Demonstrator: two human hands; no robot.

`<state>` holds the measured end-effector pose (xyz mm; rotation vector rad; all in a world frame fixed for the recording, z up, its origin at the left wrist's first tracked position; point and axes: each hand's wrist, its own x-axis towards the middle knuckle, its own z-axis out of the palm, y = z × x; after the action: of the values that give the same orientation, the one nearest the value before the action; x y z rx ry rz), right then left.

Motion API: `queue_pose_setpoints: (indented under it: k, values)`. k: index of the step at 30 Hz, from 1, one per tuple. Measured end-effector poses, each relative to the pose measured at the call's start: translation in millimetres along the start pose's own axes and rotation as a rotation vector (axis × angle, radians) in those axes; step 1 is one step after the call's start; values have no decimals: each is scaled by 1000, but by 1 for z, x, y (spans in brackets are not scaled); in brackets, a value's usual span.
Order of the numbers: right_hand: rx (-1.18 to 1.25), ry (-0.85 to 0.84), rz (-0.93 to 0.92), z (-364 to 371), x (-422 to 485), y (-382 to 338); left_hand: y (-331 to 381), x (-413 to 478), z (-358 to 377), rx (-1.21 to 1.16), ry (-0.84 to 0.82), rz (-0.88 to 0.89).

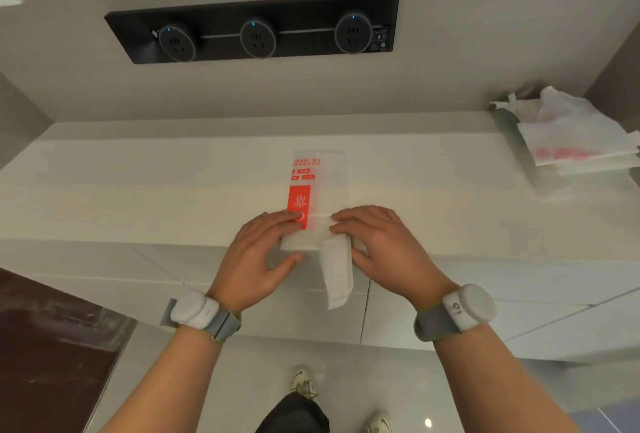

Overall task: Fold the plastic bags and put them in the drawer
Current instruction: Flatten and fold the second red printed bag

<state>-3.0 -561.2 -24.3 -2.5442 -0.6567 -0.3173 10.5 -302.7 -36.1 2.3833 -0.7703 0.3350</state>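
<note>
Left hand (263,252): fingers lay flat, pressing the red printed panel; thumb spread aside. Right hand (377,245): fingers bent, tips pressing the white fold just beside. Plastic bag (322,190): thin, crinkled, translucent white film, folded into a narrow strip on the smooth pale table (138,190). Its near end lay under both hands and one tail hung over the front edge.
</note>
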Motion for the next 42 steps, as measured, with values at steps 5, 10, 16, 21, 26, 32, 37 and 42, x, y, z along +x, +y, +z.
queue_pose_setpoints:
  k: [5, 10, 16, 21, 26, 32, 37, 42]
  values:
    - [34, 10, 30, -6, 8, -5, 2, 2, 0, -16, 43, -4]
    - [211, -12, 152, -22, 36, -7, 1, 28, -8, -175, 79, -94]
    - [326, 6, 342, -25, 59, 0, -6, 62, -11, -387, 52, -318]
    - [265, -32, 424, -21, 72, 9, -23, 89, -5, -313, 52, -353]
    - [74, -78, 455, -19, 82, 14, -34, 104, -3, -143, -26, -312]
    - [-58, -63, 449, -19, 92, 18, -37, 113, -3, -9, -59, -245]
    - [94, -32, 322, -11, 98, 24, -41, 112, -1, 26, -74, -176]
    - [219, 57, 391, -5, 109, 24, -44, 111, 1, 4, -49, -154]
